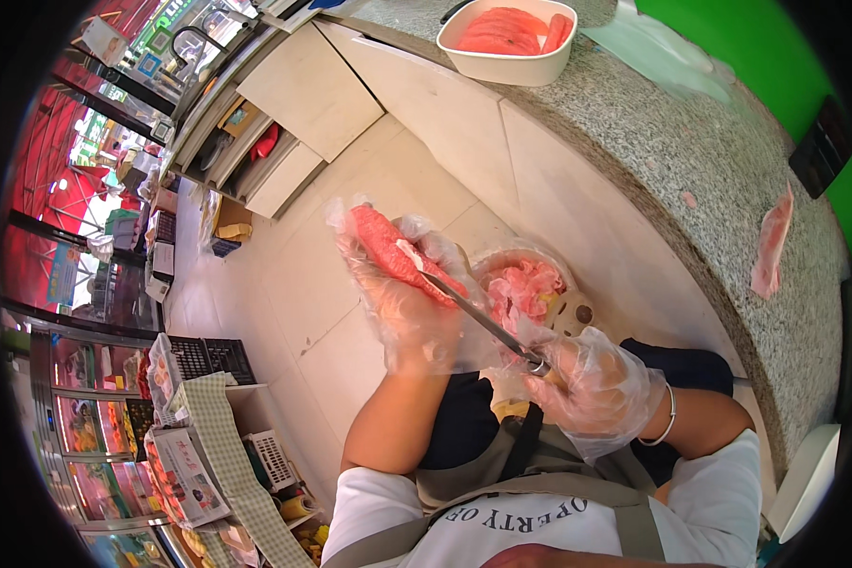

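Note:
In a clear plastic glove, my left hand [409, 317] is closed round a long wedge of pink-red pomelo [381, 237], with a white patch of membrane on its side. My right hand [601, 388], also gloved, grips the handle of a knife [488, 322]. Its narrow blade slants up and left, the tip at the wedge beside the white patch. Beneath the hands stands a bin [570, 312] holding crumpled pink peelings [525, 289]. On the counter at the top, a white bowl [505, 68] holds several peeled pomelo pieces [502, 31].
A speckled stone counter [625, 114] curves along the right, bearing a clear plastic bag [663, 57], a strip of pink peel [773, 244] and a dark flat device [822, 147]. Display shelves [95, 426], a black crate [208, 358] and a printed carton [189, 473] stand at left.

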Available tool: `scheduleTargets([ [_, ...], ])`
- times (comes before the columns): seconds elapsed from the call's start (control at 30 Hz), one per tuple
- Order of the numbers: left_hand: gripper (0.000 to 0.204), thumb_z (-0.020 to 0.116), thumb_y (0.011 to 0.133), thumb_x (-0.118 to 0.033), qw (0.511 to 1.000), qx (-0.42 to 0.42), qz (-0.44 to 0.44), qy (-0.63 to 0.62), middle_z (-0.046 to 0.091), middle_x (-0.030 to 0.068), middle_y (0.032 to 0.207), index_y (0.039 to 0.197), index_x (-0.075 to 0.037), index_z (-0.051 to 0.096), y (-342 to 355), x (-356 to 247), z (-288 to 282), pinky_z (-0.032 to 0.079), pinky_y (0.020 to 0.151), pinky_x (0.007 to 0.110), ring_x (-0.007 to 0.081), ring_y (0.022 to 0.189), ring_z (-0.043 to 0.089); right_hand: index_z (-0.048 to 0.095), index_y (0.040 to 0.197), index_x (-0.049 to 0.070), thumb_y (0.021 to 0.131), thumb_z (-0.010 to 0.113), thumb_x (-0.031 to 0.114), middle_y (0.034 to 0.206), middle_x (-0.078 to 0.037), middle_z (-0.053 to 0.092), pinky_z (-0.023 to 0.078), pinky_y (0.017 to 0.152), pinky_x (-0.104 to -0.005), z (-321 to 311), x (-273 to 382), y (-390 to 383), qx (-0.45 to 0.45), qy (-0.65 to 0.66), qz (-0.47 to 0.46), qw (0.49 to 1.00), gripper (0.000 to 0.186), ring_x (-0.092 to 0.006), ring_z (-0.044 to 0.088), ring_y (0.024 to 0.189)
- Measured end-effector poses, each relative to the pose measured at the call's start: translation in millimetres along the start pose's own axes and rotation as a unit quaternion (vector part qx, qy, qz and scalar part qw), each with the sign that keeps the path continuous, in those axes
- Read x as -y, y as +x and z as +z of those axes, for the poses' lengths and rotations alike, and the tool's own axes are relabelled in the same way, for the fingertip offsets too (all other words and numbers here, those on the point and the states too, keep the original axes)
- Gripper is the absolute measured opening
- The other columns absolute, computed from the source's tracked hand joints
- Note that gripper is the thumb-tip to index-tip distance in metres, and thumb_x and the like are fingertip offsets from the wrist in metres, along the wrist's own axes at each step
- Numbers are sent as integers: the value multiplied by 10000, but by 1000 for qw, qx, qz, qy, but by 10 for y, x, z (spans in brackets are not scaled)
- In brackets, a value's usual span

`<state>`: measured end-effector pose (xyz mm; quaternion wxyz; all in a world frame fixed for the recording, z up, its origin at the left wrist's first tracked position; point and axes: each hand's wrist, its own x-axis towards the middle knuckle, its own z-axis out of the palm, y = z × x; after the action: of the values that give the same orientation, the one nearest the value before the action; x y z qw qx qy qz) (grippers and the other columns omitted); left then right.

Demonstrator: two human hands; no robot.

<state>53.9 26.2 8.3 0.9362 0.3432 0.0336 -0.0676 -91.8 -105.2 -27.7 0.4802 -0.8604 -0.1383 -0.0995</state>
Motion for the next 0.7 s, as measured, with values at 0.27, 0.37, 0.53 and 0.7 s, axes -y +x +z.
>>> scheduleTargets([
  [0.27,600,498,894,-585,992,-42,104,53,523,14,805,1274,-121,493,4,43,120,404,497,252,144,620,475,533,1116,-6,901,572,74,759,-34,565,458,616,-273,-181,251,113,86,289,130,945,233,-114,542,649],
  [0.37,635,512,895,-566,990,137,27,36,528,12,805,1329,-108,441,-9,60,-12,406,497,259,137,640,484,535,1102,-6,908,554,38,772,-6,548,452,617,-264,-103,153,57,-28,287,105,952,199,-68,505,685],
  [0.53,638,550,881,-544,971,155,-62,172,528,4,798,1345,-124,424,-146,237,-22,411,522,256,133,675,492,547,1086,-6,874,602,-15,792,7,577,492,653,-241,-309,310,251,-150,397,177,888,219,-74,568,720],
  [0.7,666,520,896,-566,947,171,-137,234,527,7,916,1387,-148,355,-353,369,120,477,611,270,125,717,516,494,1207,-2,864,628,-11,1032,-37,578,521,716,-220,-370,268,198,-136,363,269,882,368,-66,563,840],
])
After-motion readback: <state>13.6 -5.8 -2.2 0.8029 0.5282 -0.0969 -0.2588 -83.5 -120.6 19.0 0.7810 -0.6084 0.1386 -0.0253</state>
